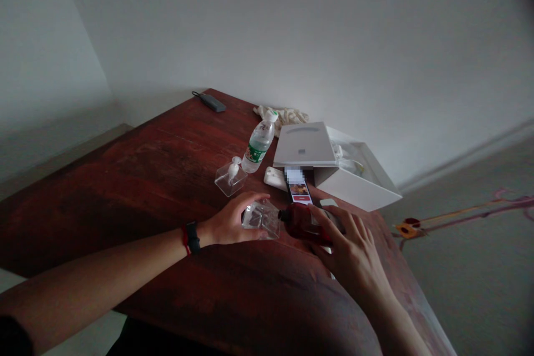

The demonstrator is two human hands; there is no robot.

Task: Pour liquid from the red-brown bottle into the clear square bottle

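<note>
My left hand (229, 219) is wrapped around a clear square container (263, 218) above the table. My right hand (352, 242) grips a dark red bottle (303, 223) that lies tilted nearly on its side. The bottle's black neck points left, at the container's right side; whether any liquid flows is too small to tell. Beyond the left hand sits a clear box-shaped piece with a white part (233, 171) on top. A water bottle (257, 143) with a green label and white cap stands just behind it.
A phone with a lit screen (301, 192) lies beside a white case-like object (275, 177). Behind them is an opened white box (359, 189) with its lid (303, 144). A crumpled cloth (287, 115) and a dark grey device (212, 102) lie along the back of the wooden table (167, 161).
</note>
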